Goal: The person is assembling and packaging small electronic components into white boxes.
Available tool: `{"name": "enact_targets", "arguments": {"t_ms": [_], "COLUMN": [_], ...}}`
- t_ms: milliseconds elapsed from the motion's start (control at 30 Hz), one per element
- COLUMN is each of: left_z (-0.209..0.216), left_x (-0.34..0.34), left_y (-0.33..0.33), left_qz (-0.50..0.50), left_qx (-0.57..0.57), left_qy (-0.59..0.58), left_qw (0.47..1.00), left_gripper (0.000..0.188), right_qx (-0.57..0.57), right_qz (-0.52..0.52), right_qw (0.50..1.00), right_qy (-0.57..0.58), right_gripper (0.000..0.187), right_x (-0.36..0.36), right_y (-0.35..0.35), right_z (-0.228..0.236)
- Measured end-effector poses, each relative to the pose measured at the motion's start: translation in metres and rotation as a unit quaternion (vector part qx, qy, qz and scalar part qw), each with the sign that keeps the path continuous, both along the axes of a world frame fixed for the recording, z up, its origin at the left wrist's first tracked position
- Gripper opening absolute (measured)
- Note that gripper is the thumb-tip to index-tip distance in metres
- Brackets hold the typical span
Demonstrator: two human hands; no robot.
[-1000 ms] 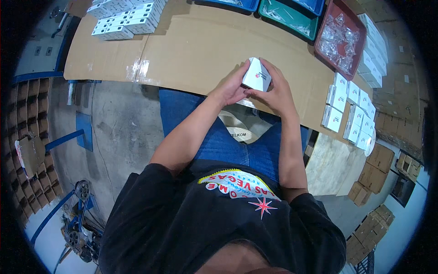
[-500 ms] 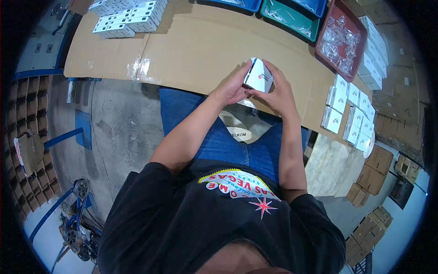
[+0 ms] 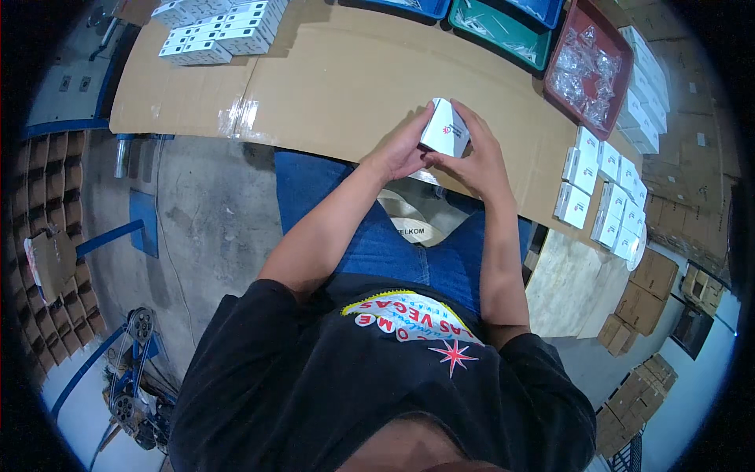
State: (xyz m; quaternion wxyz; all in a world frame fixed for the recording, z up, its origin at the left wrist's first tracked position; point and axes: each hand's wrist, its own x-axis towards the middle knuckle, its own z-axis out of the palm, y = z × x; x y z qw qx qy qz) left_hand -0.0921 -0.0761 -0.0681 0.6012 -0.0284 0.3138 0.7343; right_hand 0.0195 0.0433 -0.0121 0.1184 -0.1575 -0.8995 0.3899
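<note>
A small white box (image 3: 446,132) with a printed mark is held between both hands, just above the near edge of the cardboard-covered table (image 3: 338,94). My left hand (image 3: 403,148) grips its left side and lower corner. On the other side, my right hand (image 3: 480,153) closes round the right edge, its thumb at the bottom corner. The fingers hide parts of the box's sides and its underside.
Stacked white boxes (image 3: 224,33) stand at the far left. At the far right are a green tray (image 3: 523,51) of small white pieces and a red tray (image 3: 562,94) of clear plastic bags. More white boxes (image 3: 580,173) lie in rows along the right edge.
The box has tipped slightly in my hands, and the dark strip along its upper left edge no longer shows. Both hands keep their grip in nearly the same place.
</note>
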Motion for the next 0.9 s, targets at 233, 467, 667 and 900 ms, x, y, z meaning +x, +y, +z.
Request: {"name": "enact_targets", "arguments": {"t_ms": [233, 467, 667, 900], "left_z": [-0.008, -0.007, -0.003, 0.015], "left_x": [-0.002, 0.0, 0.006, 0.01], "left_y": [-0.001, -0.005, -0.006, -0.011], "left_qz": [-0.009, -0.029, -0.021, -0.001], "left_qx": [0.053, 0.058, -0.005, -0.061], "left_qy": [0.006, 0.001, 0.125, 0.333], "left_qw": [0.999, 0.998, 0.992, 0.941], "left_gripper": [0.055, 0.051, 0.045, 0.032], "right_qx": [-0.006, -0.045, -0.021, 0.028], "right_qz": [0.005, -0.001, 0.016, 0.023], "right_qw": [1.0, 0.999, 0.999, 0.998], "right_qy": [0.009, -0.007, 0.022, 0.052], "right_gripper": [0.096, 0.097, 0.093, 0.09], "right_x": [0.0, -0.001, 0.002, 0.006], "right_y": [0.0, -0.001, -0.001, 0.0], "right_z": [-0.003, 0.0, 0.004, -0.001]}}
